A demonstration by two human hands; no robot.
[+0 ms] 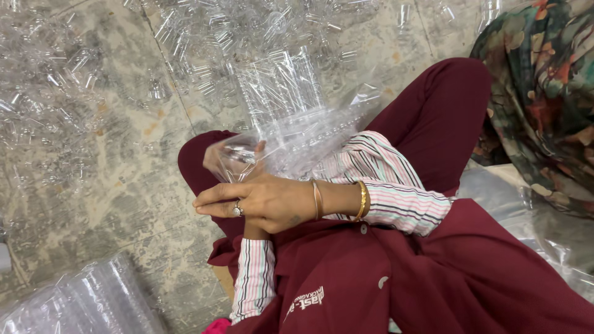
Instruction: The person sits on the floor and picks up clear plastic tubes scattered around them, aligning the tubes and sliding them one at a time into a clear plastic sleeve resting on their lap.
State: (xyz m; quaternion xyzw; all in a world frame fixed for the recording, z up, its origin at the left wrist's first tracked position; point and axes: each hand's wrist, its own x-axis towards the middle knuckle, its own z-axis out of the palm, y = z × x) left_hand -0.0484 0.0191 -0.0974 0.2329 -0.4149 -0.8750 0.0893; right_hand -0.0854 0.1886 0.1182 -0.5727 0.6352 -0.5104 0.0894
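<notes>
head view: right hand (266,201) holds clear cup stack (281,117), lengthwise pointing up-right.

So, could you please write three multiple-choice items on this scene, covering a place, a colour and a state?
1. Where do the loose clear plastic bottles lie?
A on the stone floor
B on a shelf
C in a crate

2. What colour are the trousers?
A blue
B maroon
C white

3. What is the right hand doing?
A hanging free
B pressing on the floor
C resting over the left hand by the clear plastic bag

Answers: A, bottles are scattered over the floor; B, the cloth is dark red; C, it lies across the lap.
</notes>
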